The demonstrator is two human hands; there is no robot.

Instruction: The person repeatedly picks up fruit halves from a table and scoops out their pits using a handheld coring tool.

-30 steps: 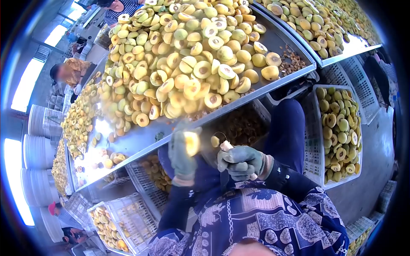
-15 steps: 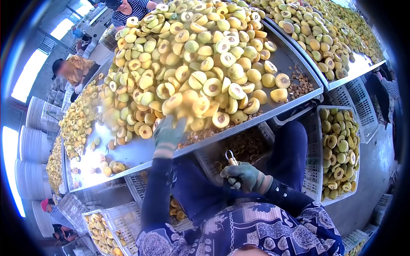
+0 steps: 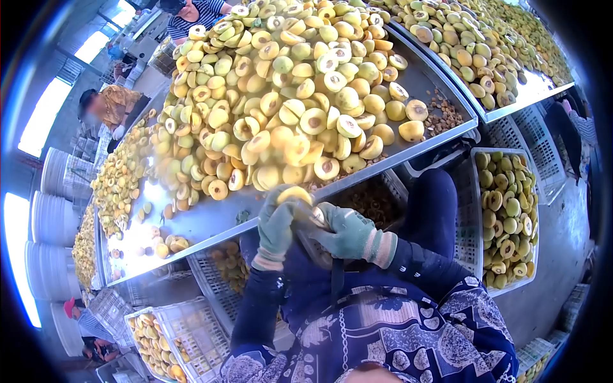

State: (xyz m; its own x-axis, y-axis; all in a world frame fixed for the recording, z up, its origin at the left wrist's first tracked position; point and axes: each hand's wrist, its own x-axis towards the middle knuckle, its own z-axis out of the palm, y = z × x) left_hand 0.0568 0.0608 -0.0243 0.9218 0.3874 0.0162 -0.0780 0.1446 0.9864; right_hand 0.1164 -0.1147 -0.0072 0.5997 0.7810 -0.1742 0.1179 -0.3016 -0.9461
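- A patterned navy-and-white top (image 3: 408, 325) fills the foreground, with a chain down its front; dark sleeves (image 3: 421, 268) carry small white marks too small to read.
- The gloved left hand (image 3: 274, 231), fingers curled, grips a yellow fruit half (image 3: 295, 195) near the desk's front edge.
- The gloved right hand (image 3: 350, 234) closes beside it, its fingers pinching a small hand tool (image 3: 318, 217) blurred at the fruit half; whether tool and flesh touch cannot be told.
- Beside the lap, a white plastic crate (image 3: 474, 220) at right holds greenish-yellow halves; another crate (image 3: 198, 332) stands at lower left with yellow pieces.
- Beyond the hands, a metal desk (image 3: 214, 214) bears a broad heap of halved stone fruit (image 3: 287, 108), many cut faces up, brown hollows showing. Brown pits (image 3: 444, 118) lie at its right corner.
- A second metal desk (image 3: 533, 92), at upper right, carries more halves.
- Farther left, pale stacked tubs (image 3: 50, 220) stand near a worker in a red cap (image 3: 71, 309), a worker in orange-brown (image 3: 116, 105) and a worker in stripes (image 3: 196, 19).
- No brand or label is legible.
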